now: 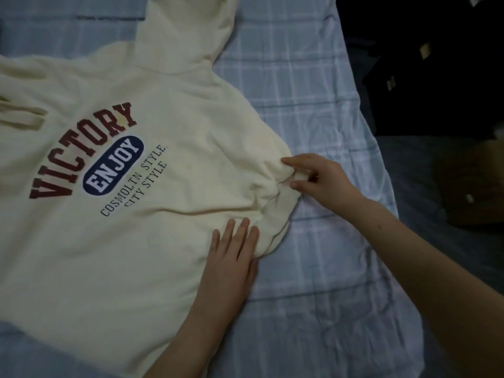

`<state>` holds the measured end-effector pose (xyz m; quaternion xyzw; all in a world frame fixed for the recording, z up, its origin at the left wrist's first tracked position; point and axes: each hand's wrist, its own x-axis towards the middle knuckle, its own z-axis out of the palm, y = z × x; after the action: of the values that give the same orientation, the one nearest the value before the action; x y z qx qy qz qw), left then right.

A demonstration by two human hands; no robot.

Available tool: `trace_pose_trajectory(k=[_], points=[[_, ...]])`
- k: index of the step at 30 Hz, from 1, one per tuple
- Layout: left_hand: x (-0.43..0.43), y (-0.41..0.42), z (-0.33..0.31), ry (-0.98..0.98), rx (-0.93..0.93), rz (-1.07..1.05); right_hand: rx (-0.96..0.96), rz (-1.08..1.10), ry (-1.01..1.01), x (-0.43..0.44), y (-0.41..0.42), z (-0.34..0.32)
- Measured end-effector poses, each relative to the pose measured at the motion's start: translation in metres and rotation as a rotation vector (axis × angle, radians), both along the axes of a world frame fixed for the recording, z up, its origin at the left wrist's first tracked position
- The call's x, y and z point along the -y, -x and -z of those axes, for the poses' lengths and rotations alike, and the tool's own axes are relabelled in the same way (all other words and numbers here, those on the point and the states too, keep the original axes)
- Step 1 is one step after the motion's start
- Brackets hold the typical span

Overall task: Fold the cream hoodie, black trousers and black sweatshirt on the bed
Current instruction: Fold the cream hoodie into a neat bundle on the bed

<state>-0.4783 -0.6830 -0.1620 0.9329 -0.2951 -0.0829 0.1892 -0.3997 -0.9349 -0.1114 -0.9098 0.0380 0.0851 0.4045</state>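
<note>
Right now the cream hoodie (152, 241) lies spread on the bed (313, 309) with its print (95, 156) facing up. Going by the lettering, which climbs from lower left to upper right, the garment's long axis runs across that line. The neck end sits up-left of the print and the hem down-right of it. The broad cream piece (188, 31) leaving the view far above the print reads as a sleeve, though its end is out of sight.

Down-right of the print, the left hand (231, 257) rests flat on the cloth with straight fingers, just inside the hem edge. Further right of the print, the right hand (321, 178) pinches a bunched corner (281, 195) where the side edge seems to meet the hem. Its thumb and fingertips are closed on a small roll of fabric.

The main risk I see is that bunch. If the corner is carried over without being drawn flat, the gathered creases would be shut inside the fold and leave a lumpy edge. A pull stronger than the flat palm can hold could drag the whole body askew. The loose sheet could ride up with it. The sleeve may also trail and spoil a square fold.

Dark shapes well right of the print are too dim to identify.
</note>
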Motion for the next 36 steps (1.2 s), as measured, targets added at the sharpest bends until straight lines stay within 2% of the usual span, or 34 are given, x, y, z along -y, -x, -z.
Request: trace_pose_trajectory(k=[4,7,9,12,14,16,18,20,23,25,28,30,33,36], points=[[0.001,0.004,-0.013,0.305,-0.130,-0.112,0.065,0.221,-0.088,0.032,0.009,-0.034],[0.008,0.012,-0.022,0.402,-0.160,-0.063,0.093,0.221,-0.088,0.056,0.019,-0.054],[0.017,0.017,-0.024,0.318,-0.119,0.000,0.065,0.239,-0.023,0.069,0.028,-0.051],[0.027,0.021,-0.019,-0.029,-0.038,0.075,-0.043,0.269,0.064,0.069,0.042,-0.023],[0.029,0.023,-0.015,-0.150,-0.037,0.097,-0.067,0.253,0.128,0.060,0.047,-0.003],[0.026,0.022,-0.012,-0.085,-0.051,0.068,0.006,0.242,0.150,0.052,0.046,0.007],[0.022,0.020,-0.014,-0.028,-0.035,0.056,0.067,0.264,0.084,0.046,0.042,0.009],[0.018,0.013,-0.018,-0.018,0.007,0.058,0.039,0.269,0.048,0.043,0.036,0.009],[0.014,-0.002,-0.020,-0.067,0.085,0.012,0.115,0.331,0.132,0.047,0.024,0.003],[0.008,-0.011,-0.013,-0.098,0.064,-0.026,0.165,0.431,0.164,0.053,0.017,-0.001],[0.002,-0.013,-0.002,-0.188,-0.035,-0.016,0.050,0.368,0.267,0.047,0.024,0.004],[0.002,-0.014,-0.001,-0.212,-0.080,0.000,0.109,0.378,0.341,0.023,0.042,0.007],[-0.007,-0.024,-0.012,-0.096,-0.210,0.047,0.260,0.381,0.344,-0.044,0.084,0.006],[-0.044,-0.026,-0.031,0.014,-0.248,0.050,0.194,0.195,0.277,-0.127,0.129,0.007]])
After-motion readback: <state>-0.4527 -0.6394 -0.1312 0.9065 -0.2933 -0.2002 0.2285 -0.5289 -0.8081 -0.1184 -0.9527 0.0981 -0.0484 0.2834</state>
